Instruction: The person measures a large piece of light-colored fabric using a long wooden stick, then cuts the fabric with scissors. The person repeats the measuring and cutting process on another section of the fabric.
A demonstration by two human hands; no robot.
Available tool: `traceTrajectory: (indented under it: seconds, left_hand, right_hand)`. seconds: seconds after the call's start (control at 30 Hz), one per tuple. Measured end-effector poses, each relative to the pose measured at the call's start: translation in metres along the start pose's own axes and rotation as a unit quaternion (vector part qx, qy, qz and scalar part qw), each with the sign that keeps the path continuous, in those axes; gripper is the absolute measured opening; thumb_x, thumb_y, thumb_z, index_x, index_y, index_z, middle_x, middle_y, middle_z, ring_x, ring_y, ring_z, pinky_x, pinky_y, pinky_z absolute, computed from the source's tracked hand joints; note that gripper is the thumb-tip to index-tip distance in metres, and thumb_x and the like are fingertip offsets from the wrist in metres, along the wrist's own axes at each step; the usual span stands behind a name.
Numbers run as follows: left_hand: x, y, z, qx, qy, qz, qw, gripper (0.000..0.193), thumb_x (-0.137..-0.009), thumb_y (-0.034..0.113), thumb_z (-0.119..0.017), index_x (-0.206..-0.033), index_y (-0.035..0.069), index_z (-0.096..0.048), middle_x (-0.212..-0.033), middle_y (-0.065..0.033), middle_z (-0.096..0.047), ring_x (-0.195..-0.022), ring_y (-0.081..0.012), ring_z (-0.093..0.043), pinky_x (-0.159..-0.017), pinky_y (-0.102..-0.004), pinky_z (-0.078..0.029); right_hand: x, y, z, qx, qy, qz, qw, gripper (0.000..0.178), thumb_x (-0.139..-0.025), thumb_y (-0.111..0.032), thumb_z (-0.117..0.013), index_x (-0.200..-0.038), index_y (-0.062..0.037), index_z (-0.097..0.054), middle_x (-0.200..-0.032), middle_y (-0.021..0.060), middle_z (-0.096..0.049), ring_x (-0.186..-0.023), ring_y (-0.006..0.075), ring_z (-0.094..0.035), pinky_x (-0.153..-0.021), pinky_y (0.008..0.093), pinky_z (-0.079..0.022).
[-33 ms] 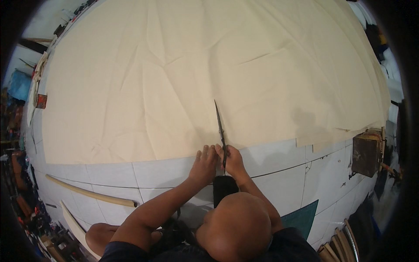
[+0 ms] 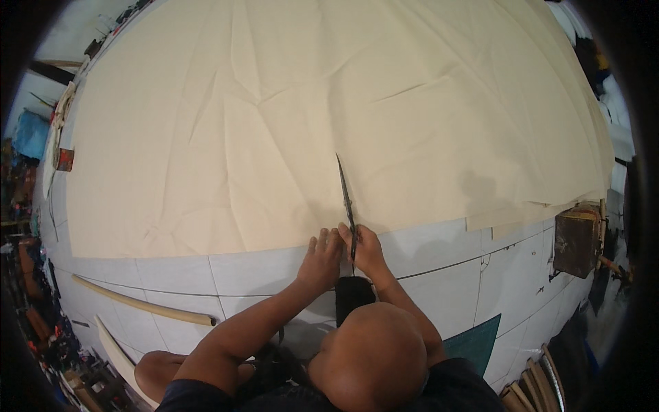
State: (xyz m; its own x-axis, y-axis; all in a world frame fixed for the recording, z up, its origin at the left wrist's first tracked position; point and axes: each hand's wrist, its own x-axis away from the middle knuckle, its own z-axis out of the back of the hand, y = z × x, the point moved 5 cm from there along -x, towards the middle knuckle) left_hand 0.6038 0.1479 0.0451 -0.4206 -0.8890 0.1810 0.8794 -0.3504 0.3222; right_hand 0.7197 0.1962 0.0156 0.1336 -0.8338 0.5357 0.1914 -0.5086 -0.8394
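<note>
A large cream cloth (image 2: 274, 137) with creases spreads over the pale tiled floor. Dark scissors (image 2: 344, 187) lie over its near part, blades pointing away from me and looking closed together. My right hand (image 2: 368, 251) grips their handles just past the cloth's near edge. Beside it, my left hand (image 2: 322, 261) rests with fingers stretched out onto that edge, the fingertips on the cloth. The two hands are close together, and the left thumb is hard to make out.
To the left on the tiles lies a long tan tube (image 2: 144, 302). A green cutting mat (image 2: 473, 347) is at the lower right. A brown box (image 2: 576, 242) stands by the cloth's right corner, near several rolls (image 2: 535, 384). Clutter lines the left side, with a blue bag (image 2: 31, 134).
The scissors' tip has shifted very slightly away from me. Both hands and the cloth look the same.
</note>
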Motion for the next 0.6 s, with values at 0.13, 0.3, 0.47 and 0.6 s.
traceTrajectory:
  seconds: [0.13,0.3,0.47,0.6]
  left_hand:
    - [-0.004,0.001,0.009,0.035,-0.015,0.004,0.999,0.06,-0.076,0.006,-0.055,-0.132,-0.012,-0.044,-0.139,-0.0282,-0.039,-0.134,-0.0477,-0.037,-0.109,-0.0571,-0.036]
    - [-0.003,0.001,0.01,0.029,0.003,0.001,1.0,0.063,-0.074,0.006,-0.056,-0.132,-0.013,-0.043,-0.139,-0.0279,-0.038,-0.131,-0.0477,-0.038,-0.108,-0.0567,-0.037]
    - [-0.002,0.002,0.011,0.007,0.003,-0.002,1.0,0.066,-0.073,0.008,-0.057,-0.134,-0.014,-0.043,-0.138,-0.0282,-0.039,-0.13,-0.0472,-0.039,-0.108,-0.0552,-0.037]
    - [-0.005,0.007,0.014,0.002,-0.001,-0.013,1.0,0.067,-0.073,0.009,-0.057,-0.134,-0.014,-0.043,-0.139,-0.029,-0.04,-0.131,-0.0474,-0.038,-0.108,-0.0548,-0.037]
  right_hand:
    - [-0.032,-0.007,-0.002,-0.031,0.004,-0.016,0.999,0.05,-0.092,-0.052,-0.067,-0.074,-0.0064,-0.054,-0.054,-0.0002,-0.049,-0.044,0.0105,-0.049,-0.042,0.0265,-0.038]
    - [-0.04,-0.006,-0.001,0.055,0.031,0.031,0.998,0.053,-0.092,-0.052,-0.067,-0.07,-0.0053,-0.053,-0.053,0.0008,-0.048,-0.044,0.0116,-0.049,-0.042,0.0281,-0.038]
    - [-0.038,-0.002,-0.001,0.087,0.053,0.044,0.994,0.054,-0.092,-0.052,-0.067,-0.069,-0.0045,-0.053,-0.053,0.0014,-0.049,-0.044,0.0119,-0.049,-0.042,0.0296,-0.039]
    - [-0.053,-0.008,0.005,0.074,0.045,0.059,0.994,0.054,-0.092,-0.052,-0.067,-0.066,-0.0078,-0.05,-0.054,0.001,-0.049,-0.044,0.0105,-0.048,-0.041,0.0288,-0.038]
